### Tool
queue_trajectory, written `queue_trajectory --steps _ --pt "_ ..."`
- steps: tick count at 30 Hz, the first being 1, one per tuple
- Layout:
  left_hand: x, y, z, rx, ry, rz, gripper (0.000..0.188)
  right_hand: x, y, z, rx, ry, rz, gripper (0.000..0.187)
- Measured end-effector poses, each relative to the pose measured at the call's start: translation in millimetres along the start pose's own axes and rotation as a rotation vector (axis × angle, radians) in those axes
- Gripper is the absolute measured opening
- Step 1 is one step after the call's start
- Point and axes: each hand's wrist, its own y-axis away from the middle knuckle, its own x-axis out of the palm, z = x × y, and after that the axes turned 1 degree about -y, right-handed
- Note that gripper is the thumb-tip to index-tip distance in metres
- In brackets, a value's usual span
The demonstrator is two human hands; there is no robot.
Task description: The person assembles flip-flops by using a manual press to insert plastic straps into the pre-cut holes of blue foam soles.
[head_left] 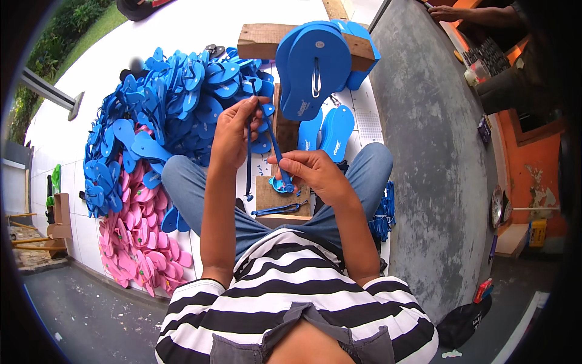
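A dark blue flip-flop strap hangs in a narrow V between my hands, its two legs reaching down toward the wooden board. Near the top of the V, the fingers of my left hand are closed on the strap. Lower and to the right, my right hand pinches one leg close to its end. Under that hand a small round blue piece rests on the wooden board. A second blue strap lies along the board's near edge.
Blue soles hang on a wooden beam ahead, with more soles below. Left is a heap of blue flip-flops and pink ones. A strap bundle sits beside my right knee. Another person's hand shows far right.
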Motion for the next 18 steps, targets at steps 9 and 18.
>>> queue_trajectory --steps 9,18 --pt "-2 -9 11 -0.193 0.489 0.162 0.036 0 1 1 0.011 -0.076 -0.002 0.033" --pt "-27 -5 34 0.016 -0.027 -0.049 0.022 -34 -26 -109 0.141 0.246 -0.128 0.031"
